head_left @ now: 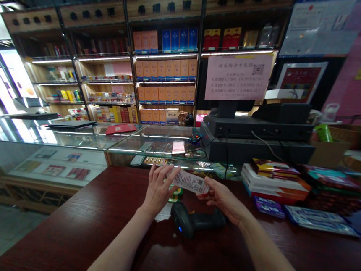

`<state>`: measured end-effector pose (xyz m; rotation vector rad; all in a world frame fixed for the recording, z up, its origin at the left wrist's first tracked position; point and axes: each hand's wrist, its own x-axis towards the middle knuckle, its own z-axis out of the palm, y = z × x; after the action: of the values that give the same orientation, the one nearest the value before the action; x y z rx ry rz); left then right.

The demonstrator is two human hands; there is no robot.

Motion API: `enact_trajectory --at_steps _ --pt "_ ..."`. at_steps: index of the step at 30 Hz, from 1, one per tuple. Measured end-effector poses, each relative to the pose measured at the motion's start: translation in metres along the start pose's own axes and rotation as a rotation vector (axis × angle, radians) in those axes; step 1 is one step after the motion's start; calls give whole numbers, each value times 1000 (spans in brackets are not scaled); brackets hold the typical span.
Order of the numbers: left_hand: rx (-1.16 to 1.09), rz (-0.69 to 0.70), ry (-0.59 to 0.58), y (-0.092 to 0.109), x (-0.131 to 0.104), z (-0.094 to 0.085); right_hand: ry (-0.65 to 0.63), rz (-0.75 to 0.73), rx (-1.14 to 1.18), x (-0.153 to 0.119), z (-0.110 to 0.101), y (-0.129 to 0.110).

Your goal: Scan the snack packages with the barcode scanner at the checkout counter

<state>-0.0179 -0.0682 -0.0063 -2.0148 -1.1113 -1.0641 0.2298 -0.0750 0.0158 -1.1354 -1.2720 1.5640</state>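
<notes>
A narrow, pale printed packet (190,181) is held up above the dark red counter, its face covered in small print with a dark square code near the right end. My right hand (221,198) pinches that right end between thumb and fingers. At the opposite end, my left hand (158,188) has its thumb below and fingers above, closed around the edge. Beneath the hands a black handheld barcode scanner (188,220) lies on its side with a small blue light lit. Behind my left thumb, a small green package (176,195) is partly hidden.
Stacked boxes (274,183), a purple packet (269,206) and a blue-white packet (321,220) lie at the right. A cash register (256,131) with a paper sign stands behind. Glass display cases (155,139) border the counter (74,227); stocked shelves line the wall.
</notes>
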Motion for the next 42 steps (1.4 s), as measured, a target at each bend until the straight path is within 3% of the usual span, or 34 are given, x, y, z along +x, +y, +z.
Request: enact_trajectory --at_steps 6,11,20,25,27,33,42 --pt "7 -62 -21 -6 -2 1 16 -25 -27 -1 0 -3" --pt "58 -155 -14 -20 -5 -1 87 -127 -146 -1 -5 -4" --pt "178 -280 -25 -45 -8 -6 91 -331 -405 14 -41 26" --pt "208 -311 -50 -54 -10 -8 88 -395 -559 7 -52 33" --pt "221 -320 -51 -57 -11 -8 58 -424 -654 0 -50 32" --pt "228 -349 -62 -63 -14 -7 -212 -434 -1019 -23 -32 27" --pt "242 -416 -96 -70 -21 -5 -288 -514 -1188 -28 -12 32"
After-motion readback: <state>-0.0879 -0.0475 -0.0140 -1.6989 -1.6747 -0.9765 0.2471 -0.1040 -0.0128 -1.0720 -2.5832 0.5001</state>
